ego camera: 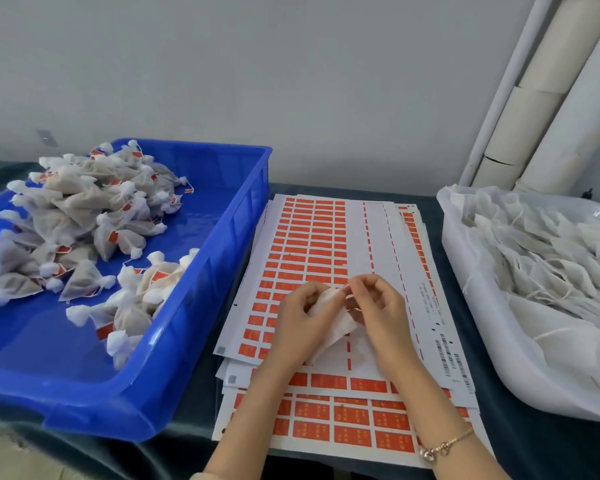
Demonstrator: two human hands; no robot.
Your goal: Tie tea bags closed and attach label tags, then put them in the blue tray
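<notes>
**Bag in hand, tagging under way**

Bag first: a small white mesh tea bag (331, 322) sits between both hands above the stack of white label sheets printed with orange-red rectangular stickers (309, 244), over the stack's middle. The left hand (300, 318) curls around the bag's body, fingers closed on the fabric. The right hand (378, 306) pinches at the bag's upper end with thumb and forefinger pressed together; whether it grips the string, the neck of the bag or a sticker is too small to tell, though a thin string seems to run between the two hands.

Left of the label sheets, the blue rectangular plastic tray (201, 306) already carries a sizeable heap of finished tea bags (84, 237), each knotted shut with a puffed white top and many showing an orange tag. That share of the job looks done.

Right of the label sheets, a white plastic tub (471, 271) is piled with flat, untied white bags and loose strings (541, 258), so plenty appears left. The sheets themselves keep many stickers, with some columns peeled bare.

My reading: this bag is at the tying or tagging stage and has yet to go into the tray.
</notes>
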